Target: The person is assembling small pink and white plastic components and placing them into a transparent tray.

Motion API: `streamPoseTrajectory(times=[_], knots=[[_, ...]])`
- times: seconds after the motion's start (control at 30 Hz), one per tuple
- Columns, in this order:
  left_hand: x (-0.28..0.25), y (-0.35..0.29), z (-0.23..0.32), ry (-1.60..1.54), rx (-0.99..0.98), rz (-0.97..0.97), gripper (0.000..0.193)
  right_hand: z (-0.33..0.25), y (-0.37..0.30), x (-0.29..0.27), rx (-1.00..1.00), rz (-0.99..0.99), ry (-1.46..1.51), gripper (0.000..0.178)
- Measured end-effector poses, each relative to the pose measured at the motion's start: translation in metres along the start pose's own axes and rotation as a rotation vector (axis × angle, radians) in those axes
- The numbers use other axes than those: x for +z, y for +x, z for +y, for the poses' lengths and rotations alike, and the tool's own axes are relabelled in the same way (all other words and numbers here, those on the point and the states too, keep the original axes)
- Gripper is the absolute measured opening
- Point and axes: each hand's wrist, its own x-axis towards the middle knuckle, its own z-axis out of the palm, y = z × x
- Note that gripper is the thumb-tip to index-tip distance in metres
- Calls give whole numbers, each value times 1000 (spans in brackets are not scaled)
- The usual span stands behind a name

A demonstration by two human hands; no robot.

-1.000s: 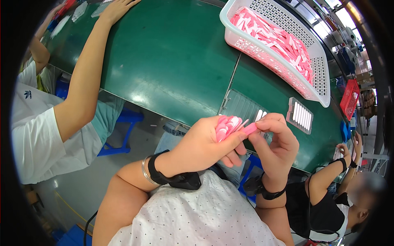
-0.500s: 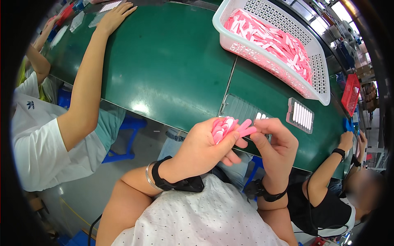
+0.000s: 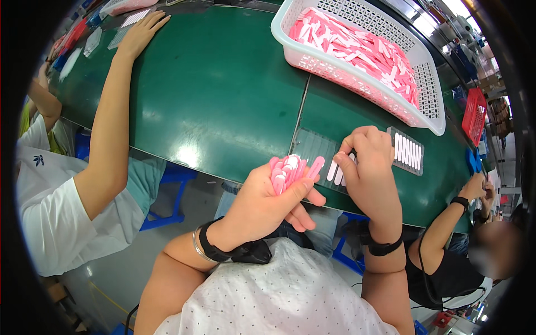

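Note:
My left hand [image 3: 268, 198] is closed around a bunch of small flat strips [image 3: 287, 170], pink and white with rounded ends, like little nail files. One pink strip [image 3: 316, 167] sticks out past its thumb. Just to the right, my right hand [image 3: 365, 167] has thumb and fingers pinched over a clear slotted tray [image 3: 312, 146]. Its fingertips are on a white-faced strip, partly hidden by the fingers. More white strips [image 3: 333, 171] lie in the tray's slots beside the thumb; the left slots look unfilled. Black bands circle both my wrists.
A white perforated basket [image 3: 357, 75] heaped with loose strips stands at the back right. Near it lies a second tray [image 3: 406, 151] holding several white strips. A co-worker's arm [image 3: 114, 106] rests on the green table [image 3: 218, 89] at left; another person works at right.
My right hand has left the bunch in my left hand and moved up and forward over the clear tray. The left hand has shifted slightly left, still holding the bunch.

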Motion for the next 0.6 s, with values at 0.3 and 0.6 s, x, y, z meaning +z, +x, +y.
streamPoseTrajectory(times=[0.3,0.6], knots=[[4,0,-2,28,4,22,24,-17,-6,-13,44,32,183,22],[-6,-4,-1,-51,66,43,30,-27,-16,-7,-129,256,-107,16]])
